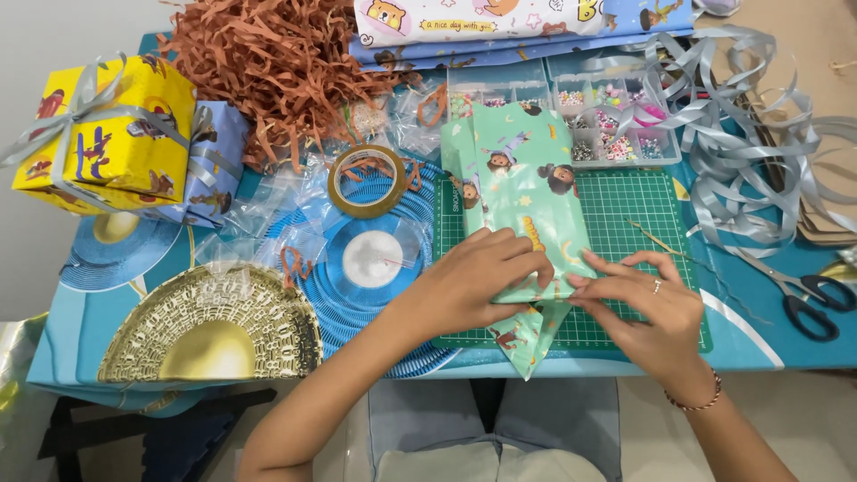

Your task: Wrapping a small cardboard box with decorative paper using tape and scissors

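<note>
My left hand (pixel 482 272) lies flat w/ fingers spread, pressing the near end of a box wrapped in mint-green cartoon-print paper (pixel 527 205), on the green grid cutting mat (pixel 634 214) mid-desk. My right hand (pixel 647 308), fingers bent, pinches the paper's folded flap at that end. Black-handled scissors (pixel 803 295) lie well to the right.

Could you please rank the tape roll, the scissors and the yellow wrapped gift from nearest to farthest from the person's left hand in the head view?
Measured from the left hand, which rests on the green parcel:
1. Tape roll, just up and to its left.
2. Scissors, far right edge of the table, beyond the right hand.
3. Yellow wrapped gift, far upper left corner.
</note>
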